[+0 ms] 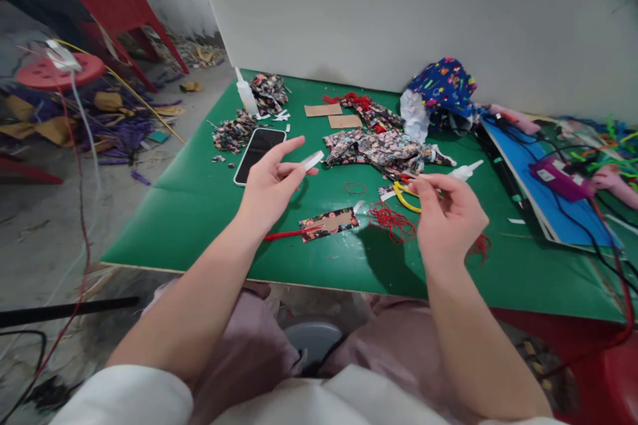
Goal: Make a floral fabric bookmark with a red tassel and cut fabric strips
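Observation:
My left hand (272,184) is raised over the green table (199,192) and pinches a small white strip (313,160) between thumb and fingers. My right hand (448,216) hovers to the right with its fingers closed around something thin that I cannot make out. Between the hands lie a floral fabric-covered card piece (329,223) with a red cord (286,234), a tangle of red thread (393,221) and a red rubber band (355,188). Yellow-handled scissors (405,194) and a small white glue bottle (466,170) sit just beyond my right hand.
A black phone (259,154) lies left of centre. Floral fabric pieces (379,146), cardboard rectangles (331,115), a white glue bottle (246,94) and a blue patterned cloth (443,89) are farther back. A blue board (543,192) with a purple glue gun (561,179) is at right. Red stools and scraps cover the floor at left.

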`<state>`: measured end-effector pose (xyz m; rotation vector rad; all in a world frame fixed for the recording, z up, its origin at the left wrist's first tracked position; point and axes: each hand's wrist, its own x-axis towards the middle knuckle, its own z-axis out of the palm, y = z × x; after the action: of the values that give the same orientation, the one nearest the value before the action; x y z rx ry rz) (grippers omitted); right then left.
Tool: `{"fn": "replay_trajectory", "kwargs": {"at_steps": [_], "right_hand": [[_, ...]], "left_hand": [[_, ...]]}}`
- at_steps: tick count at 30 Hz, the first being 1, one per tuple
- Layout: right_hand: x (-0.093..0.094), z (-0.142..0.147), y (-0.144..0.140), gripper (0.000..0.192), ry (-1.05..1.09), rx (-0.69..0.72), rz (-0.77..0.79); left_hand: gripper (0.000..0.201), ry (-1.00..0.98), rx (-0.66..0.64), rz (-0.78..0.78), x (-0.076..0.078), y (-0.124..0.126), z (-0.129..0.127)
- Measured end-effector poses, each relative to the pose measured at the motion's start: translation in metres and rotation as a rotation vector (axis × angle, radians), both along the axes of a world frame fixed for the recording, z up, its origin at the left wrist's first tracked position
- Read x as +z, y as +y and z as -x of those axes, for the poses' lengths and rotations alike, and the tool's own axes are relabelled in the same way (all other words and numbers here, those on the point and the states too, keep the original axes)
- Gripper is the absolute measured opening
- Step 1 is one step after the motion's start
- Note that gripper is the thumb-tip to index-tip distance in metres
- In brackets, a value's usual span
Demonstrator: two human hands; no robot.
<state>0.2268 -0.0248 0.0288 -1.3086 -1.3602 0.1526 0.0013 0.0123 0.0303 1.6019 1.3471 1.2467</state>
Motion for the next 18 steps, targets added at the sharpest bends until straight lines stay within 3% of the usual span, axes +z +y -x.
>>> {"fn": "replay_trajectory", "kwargs": {"at_steps": [5,7,13,18], "right_hand": [[-0.023,-0.001,0.015,0.033,-0.155,0.375,0.317],[-0.034,0.005,0.018,0.043,-0.265,0.443,0.321],[-0.052,0.007,0.025,0.041,-0.281,0.397,0.402],[-0.035,-0.009,0.032,0.039,-0.193,0.245,0.345]], "left_hand": [[0.028,0.764,-0.106,-0.247,-0.022,0.013,0.002],[0.026,0.858,-0.158,-0.283,-0.025,0.01,-0.002],[0.044,1.05,-0.365,-0.286,-0.015,-0.02,-0.015],[0.039,1.058,-0.45,-0.244,-0.019,-0.03,-0.015]]}}
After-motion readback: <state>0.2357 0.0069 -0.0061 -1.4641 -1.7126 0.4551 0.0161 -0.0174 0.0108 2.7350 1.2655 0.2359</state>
